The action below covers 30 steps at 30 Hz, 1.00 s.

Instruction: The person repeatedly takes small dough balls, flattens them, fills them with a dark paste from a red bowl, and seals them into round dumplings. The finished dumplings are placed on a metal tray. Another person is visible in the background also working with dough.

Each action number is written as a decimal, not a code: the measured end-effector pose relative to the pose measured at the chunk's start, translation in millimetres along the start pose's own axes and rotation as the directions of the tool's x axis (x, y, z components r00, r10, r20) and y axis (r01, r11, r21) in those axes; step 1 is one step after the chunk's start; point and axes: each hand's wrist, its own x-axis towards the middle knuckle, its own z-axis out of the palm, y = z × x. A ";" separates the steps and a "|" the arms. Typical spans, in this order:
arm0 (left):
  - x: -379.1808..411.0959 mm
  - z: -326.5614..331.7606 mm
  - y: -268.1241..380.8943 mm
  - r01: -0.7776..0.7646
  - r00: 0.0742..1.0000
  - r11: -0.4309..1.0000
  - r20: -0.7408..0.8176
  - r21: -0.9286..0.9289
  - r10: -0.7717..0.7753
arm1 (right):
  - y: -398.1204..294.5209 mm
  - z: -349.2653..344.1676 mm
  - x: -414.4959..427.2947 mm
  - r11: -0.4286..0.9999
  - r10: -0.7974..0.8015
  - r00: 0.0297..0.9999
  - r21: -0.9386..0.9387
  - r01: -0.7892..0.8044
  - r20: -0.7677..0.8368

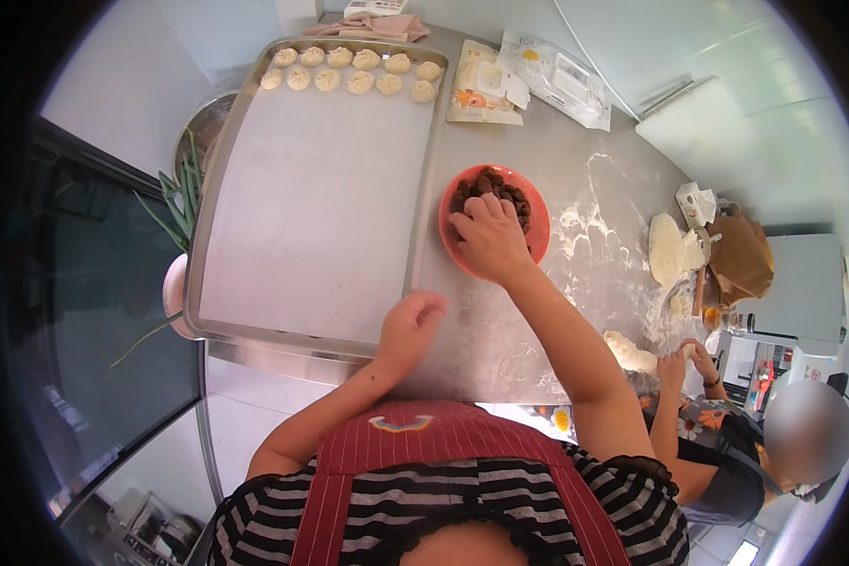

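My right hand (pixel 494 237) reaches into a red bowl (pixel 535 237) of dark brown chunks (pixel 487 182). Its fingertips press down among the chunks, so whether they grip one is hidden. Close to the tray's near right corner, my left hand (pixel 414 327) hovers with curled fingers, slightly blurred; I cannot tell if anything is inside it. To the left lies a large metal tray (pixel 192 283) lined with white paper (pixel 318 212). Two rows of small pleated dough buns (pixel 361 83) sit along its far end.
Flour (pixel 584 233) dusts the steel table (pixel 481 339). Wipes packs (pixel 487 85) lie at the back. Green onions (pixel 180 205) poke out left of the tray. At right, a co-worker's hands (pixel 679 364) hold dough, near a flattened dough piece (pixel 665 247) and a brown bag (pixel 741 256).
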 end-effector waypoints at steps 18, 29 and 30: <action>-3.7 -11.4 7.5 -0.021 0.995 1.000 0.098 -0.016 0.023 | 6.5 -6.4 -47.2 0.556 0.718 0.695 0.561 -0.614 0.049; -12.5 -32.5 11.8 -0.046 0.991 0.998 0.128 0.045 0.040 | 9.7 17.5 -10.8 0.485 0.779 0.592 0.400 -0.777 0.206; -13.6 -34.9 8.7 -0.057 0.993 0.998 0.105 0.042 0.052 | 9.3 12.3 -9.1 0.364 0.803 0.540 0.508 -0.781 0.254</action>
